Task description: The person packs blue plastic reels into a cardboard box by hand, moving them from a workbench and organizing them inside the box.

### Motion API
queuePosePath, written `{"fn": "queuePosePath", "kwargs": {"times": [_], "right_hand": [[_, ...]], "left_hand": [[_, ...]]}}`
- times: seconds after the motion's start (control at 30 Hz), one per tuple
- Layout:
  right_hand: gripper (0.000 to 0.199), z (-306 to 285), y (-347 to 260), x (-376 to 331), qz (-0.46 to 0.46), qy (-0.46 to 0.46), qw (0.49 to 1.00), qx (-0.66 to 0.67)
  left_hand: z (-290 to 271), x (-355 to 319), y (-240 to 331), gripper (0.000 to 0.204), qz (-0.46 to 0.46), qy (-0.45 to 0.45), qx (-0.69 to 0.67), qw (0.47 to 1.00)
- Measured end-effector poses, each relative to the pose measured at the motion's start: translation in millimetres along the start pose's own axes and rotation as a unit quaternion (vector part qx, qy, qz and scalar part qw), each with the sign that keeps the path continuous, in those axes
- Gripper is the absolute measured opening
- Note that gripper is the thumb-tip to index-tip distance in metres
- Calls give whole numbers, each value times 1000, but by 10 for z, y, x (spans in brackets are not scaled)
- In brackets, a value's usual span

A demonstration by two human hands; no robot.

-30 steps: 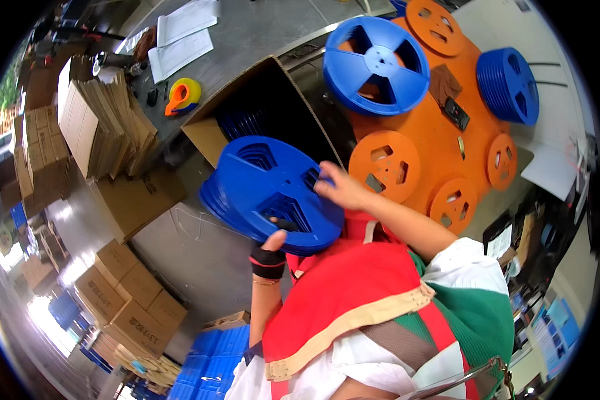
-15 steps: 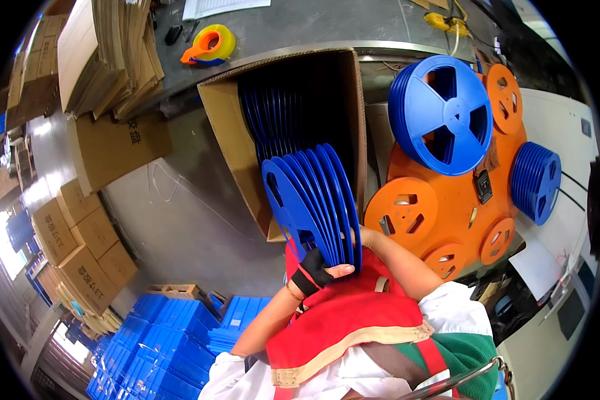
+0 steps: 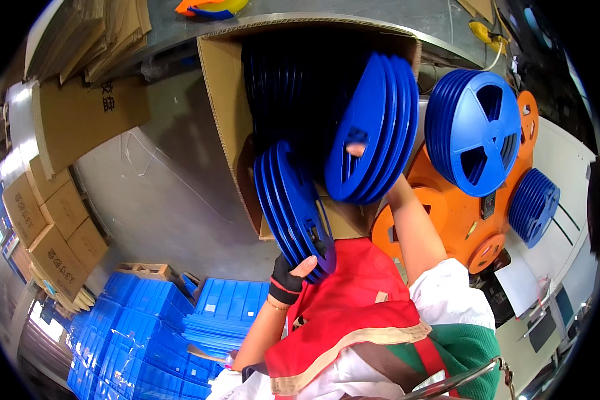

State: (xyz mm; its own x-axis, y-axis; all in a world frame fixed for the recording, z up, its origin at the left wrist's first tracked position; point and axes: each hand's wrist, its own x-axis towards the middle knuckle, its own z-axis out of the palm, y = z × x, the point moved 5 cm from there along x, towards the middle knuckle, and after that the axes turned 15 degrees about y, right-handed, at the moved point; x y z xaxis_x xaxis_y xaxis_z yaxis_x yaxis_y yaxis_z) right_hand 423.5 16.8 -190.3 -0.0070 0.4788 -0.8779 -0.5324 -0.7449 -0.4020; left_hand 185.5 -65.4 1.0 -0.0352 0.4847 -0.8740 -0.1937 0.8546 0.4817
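Blue reels (image 3: 373,127) have split into two bundles, so your right hand (image 3: 355,149) grips one (at the open carton (image 3: 221,127)), your left hand (image 3: 295,272) the other.

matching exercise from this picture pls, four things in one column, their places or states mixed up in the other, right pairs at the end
Column one
1. left hand
2. right hand
3. cardboard box
4. tape dispenser

Column two
a. orange and yellow, on the grey tabletop
b. wrapped in black, thumb at the edges of some blue reels
c. brown and open, with reels inside
d. partly visible through an opening in a blue reel

Right pairs: 1-b, 2-d, 3-c, 4-a
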Motion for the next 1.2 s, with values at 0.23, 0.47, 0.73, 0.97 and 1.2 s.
{"fn": "queuePosePath", "kwargs": {"times": [0.23,0.47,0.73,0.97,1.2], "right_hand": [[42,144,-179,431,-8,19,998,54],[49,111,-120,345,-6,36,998,51],[57,-5,-127,162,-1,47,998,52],[64,40,-24,555,42,39,994,93],[64,232,127,849,7,161,974,162]], "left_hand": [[-324,84,-55,38,7,50,-65,997],[-433,92,-103,51,-31,53,-46,997],[-473,131,-134,36,1,76,-47,996],[-395,175,-123,37,-5,85,-73,994],[-413,157,-165,36,9,88,-23,996]]}}
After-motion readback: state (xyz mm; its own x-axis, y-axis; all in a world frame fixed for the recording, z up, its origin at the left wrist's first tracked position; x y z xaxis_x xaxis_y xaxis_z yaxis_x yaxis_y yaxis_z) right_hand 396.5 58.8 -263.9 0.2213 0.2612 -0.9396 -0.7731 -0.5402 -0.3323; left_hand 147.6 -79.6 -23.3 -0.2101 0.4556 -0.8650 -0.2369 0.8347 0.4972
